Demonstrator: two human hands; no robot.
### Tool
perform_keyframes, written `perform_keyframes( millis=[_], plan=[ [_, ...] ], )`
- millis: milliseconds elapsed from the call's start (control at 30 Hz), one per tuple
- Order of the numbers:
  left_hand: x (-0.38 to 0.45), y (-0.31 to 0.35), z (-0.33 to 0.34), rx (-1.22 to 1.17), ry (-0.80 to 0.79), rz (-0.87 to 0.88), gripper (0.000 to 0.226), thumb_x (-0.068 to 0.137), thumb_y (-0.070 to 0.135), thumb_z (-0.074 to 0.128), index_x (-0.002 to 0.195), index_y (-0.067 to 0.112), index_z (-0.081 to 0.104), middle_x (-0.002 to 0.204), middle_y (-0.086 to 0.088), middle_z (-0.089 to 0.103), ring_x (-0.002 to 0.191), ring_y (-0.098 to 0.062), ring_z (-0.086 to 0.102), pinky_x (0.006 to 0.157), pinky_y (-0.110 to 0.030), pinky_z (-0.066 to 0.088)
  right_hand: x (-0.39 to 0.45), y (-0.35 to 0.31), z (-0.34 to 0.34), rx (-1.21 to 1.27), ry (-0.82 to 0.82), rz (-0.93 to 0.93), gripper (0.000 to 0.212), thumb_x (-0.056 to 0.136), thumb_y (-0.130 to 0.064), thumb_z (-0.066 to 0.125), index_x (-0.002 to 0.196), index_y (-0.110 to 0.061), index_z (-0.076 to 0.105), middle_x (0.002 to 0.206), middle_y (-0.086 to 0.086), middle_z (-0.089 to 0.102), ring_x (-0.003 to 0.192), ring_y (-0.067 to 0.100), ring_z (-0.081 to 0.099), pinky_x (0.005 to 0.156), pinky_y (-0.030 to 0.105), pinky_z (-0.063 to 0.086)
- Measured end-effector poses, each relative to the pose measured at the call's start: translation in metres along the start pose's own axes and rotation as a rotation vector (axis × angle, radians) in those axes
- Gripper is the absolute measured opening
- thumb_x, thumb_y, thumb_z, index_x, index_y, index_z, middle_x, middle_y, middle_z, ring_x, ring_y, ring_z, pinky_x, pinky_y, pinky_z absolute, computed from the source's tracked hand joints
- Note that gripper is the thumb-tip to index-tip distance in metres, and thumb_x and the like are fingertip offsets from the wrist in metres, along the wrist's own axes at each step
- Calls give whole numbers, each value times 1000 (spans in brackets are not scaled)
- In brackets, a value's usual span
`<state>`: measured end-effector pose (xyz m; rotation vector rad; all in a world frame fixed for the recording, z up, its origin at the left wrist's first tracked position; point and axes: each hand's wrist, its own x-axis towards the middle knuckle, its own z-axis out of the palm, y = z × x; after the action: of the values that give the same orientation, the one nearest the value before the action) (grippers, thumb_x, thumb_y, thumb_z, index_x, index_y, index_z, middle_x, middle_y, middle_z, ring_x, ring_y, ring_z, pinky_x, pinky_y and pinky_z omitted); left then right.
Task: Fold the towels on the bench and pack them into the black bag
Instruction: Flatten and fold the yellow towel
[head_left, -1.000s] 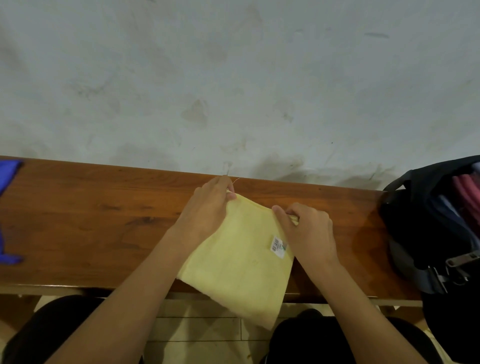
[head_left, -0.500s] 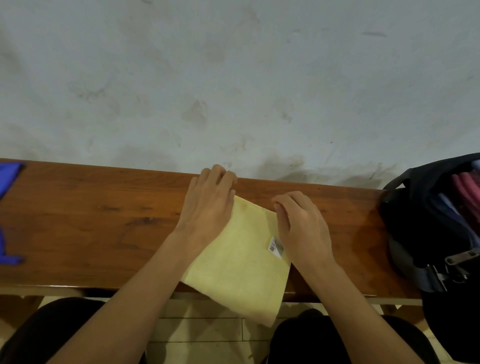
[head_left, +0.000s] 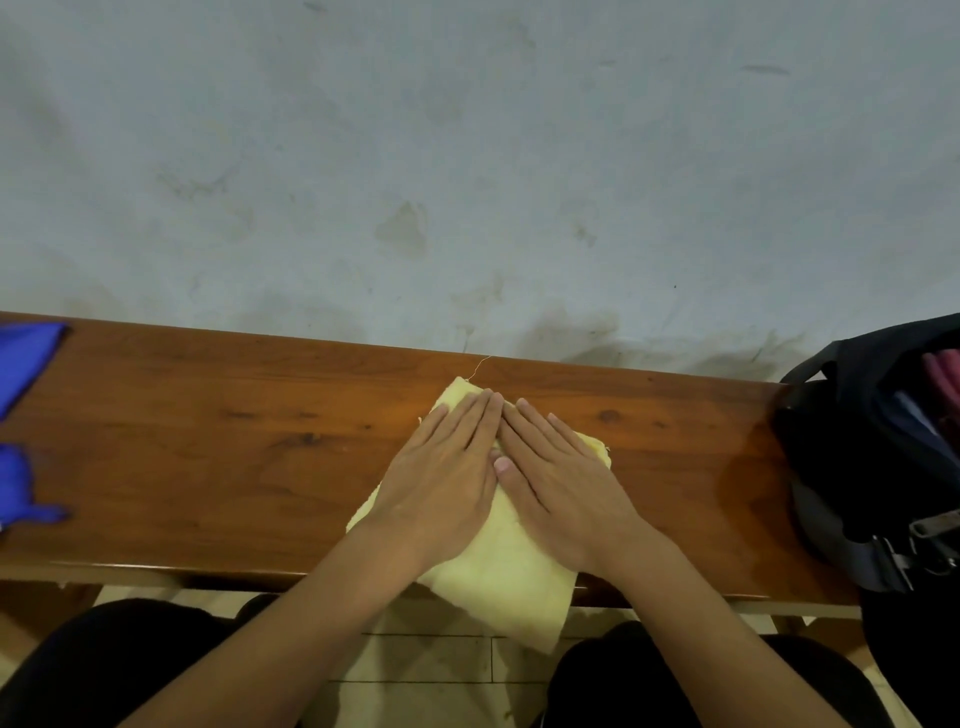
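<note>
A blue cloth (head_left: 23, 358) is lying at the wooden bench's (head_left: 208, 441) left end; mid-bench, the left hand (head_left: 447, 478) and right hand (head_left: 558, 488) are pressing flat-fingered, side by side, on the folded yellow towel (head_left: 504, 577); rightward, the open black bag (head_left: 878, 467) is showing pink fabric (head_left: 943, 374) inside.

Dim, warm, even indoor light. Soft glare on the bench (head_left: 208, 441) near its right end and along its front edge. Faint shadows on the wall (head_left: 467, 156) just above its back edge. Wide-angle bowing at frame edges; slight softness throughout.
</note>
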<state>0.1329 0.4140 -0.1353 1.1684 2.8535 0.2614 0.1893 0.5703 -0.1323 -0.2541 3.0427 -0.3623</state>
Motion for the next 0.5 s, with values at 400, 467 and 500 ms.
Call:
perform_keyframes(
  millis=[400,467,500],
  plan=[
    [27,11,-15,108,154,-85,49,100,24,41,146,5,37,150,-12,41,142,-23,34,122,-35,14,10,-8,8,-38,95,266,98,70,-63,-43,155,-24,-14,163,-8,-19,149,10,-20,123,32,-8],
    [14,25,-17,116,100,-176,58,104,26,34,153,3,14,160,-17,19,149,-28,17,123,-38,10,10,-9,8,-44,97,287,102,66,-62,-46,155,-24,-14,163,-7,-18,149,12,-20,123,33,-9],
    [5,30,-18,136,46,-208,61,105,27,29,154,3,2,162,-18,6,151,-30,7,124,-41,7,11,-9,9,-40,104,298,103,66,-62,-47,155,-24,-14,164,-7,-17,150,13,-20,123,33,-9]
  ],
)
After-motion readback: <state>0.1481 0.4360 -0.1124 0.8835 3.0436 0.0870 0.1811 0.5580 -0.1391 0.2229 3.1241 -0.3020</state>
